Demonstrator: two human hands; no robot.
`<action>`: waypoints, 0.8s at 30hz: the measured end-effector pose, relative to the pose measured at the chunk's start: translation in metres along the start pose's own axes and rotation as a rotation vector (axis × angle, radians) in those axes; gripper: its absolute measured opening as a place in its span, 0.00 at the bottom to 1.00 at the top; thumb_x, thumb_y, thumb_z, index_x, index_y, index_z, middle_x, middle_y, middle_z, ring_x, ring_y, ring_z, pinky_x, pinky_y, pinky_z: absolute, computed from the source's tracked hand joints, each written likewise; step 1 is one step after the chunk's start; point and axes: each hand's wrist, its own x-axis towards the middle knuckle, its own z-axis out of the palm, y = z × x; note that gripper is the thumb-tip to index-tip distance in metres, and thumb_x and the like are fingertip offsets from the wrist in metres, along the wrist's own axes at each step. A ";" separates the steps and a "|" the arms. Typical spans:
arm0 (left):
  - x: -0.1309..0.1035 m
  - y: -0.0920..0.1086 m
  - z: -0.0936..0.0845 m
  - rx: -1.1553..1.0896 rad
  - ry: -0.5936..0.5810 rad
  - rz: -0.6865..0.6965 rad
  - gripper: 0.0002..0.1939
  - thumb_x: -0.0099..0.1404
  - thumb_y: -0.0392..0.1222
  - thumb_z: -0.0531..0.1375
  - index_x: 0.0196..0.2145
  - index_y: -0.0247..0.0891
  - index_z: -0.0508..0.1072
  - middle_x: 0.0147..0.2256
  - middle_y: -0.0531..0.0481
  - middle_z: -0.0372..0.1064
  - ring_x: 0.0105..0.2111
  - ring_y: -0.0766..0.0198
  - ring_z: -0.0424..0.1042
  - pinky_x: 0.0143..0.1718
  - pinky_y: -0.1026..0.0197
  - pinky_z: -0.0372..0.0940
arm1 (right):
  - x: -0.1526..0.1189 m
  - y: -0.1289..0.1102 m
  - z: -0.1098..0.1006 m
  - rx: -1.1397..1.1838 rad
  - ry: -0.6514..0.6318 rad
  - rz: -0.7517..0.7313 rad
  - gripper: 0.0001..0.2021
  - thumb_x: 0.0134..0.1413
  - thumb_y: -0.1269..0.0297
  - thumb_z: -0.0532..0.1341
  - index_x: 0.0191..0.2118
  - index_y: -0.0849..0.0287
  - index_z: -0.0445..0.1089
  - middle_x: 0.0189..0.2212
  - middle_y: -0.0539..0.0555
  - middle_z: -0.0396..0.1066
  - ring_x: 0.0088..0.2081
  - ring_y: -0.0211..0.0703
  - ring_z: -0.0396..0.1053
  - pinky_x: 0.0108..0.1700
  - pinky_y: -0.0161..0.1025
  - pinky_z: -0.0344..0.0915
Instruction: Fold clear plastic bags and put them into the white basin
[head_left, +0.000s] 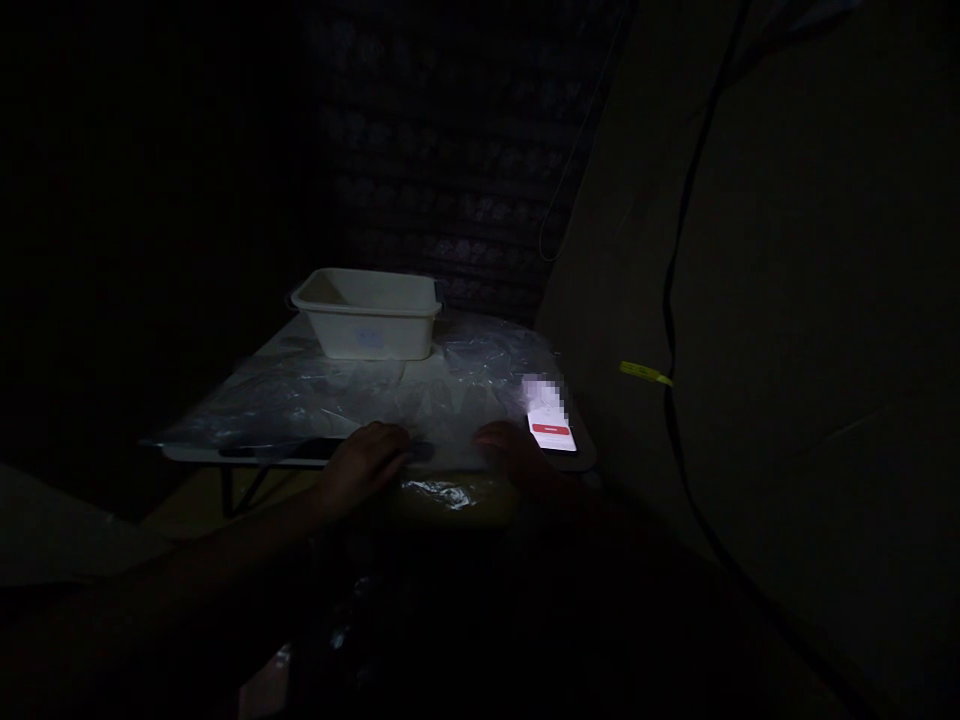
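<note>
The view is very dark. My left hand (pixel 366 462) is at the front edge of a small table (pixel 187 455), its fingers curled near clear plastic; what they hold, if anything, is hidden. My right hand (pixel 510 450) lies at the same edge, just left of a lit phone (pixel 553 428), its fingers too dark to make out. Clear crinkled plastic (pixel 300 395) spreads over the tabletop and between my hands. Behind it stands a cream rectangular tub (pixel 375 330).
A dark cable (pixel 669 300) with a yellow tag (pixel 641 373) hangs down the wall panel at the right. Shiny plastic (pixel 442 493) shows below the table's front edge. A ridged dark surface (pixel 465 210) rises behind the table.
</note>
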 end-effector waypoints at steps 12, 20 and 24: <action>0.003 -0.002 0.005 -0.319 0.065 -0.283 0.15 0.54 0.44 0.47 0.31 0.33 0.68 0.31 0.46 0.69 0.31 0.64 0.67 0.32 0.64 0.61 | 0.006 0.000 0.003 0.251 0.024 0.315 0.13 0.41 0.76 0.50 0.31 0.60 0.69 0.32 0.52 0.70 0.35 0.38 0.66 0.38 0.35 0.61; 0.012 0.000 0.003 -0.592 0.031 -0.601 0.14 0.48 0.45 0.50 0.29 0.33 0.65 0.18 0.54 0.64 0.15 0.69 0.62 0.18 0.67 0.59 | 0.012 0.010 0.008 0.304 0.114 0.372 0.13 0.38 0.77 0.50 0.28 0.59 0.69 0.29 0.51 0.70 0.34 0.38 0.66 0.36 0.35 0.63; 0.017 -0.002 0.005 -0.690 0.010 -0.656 0.11 0.47 0.44 0.51 0.27 0.34 0.64 0.15 0.57 0.60 0.12 0.71 0.59 0.15 0.68 0.56 | 0.020 0.011 0.011 0.531 0.137 0.495 0.10 0.36 0.76 0.52 0.26 0.61 0.67 0.24 0.50 0.70 0.28 0.37 0.67 0.27 0.32 0.64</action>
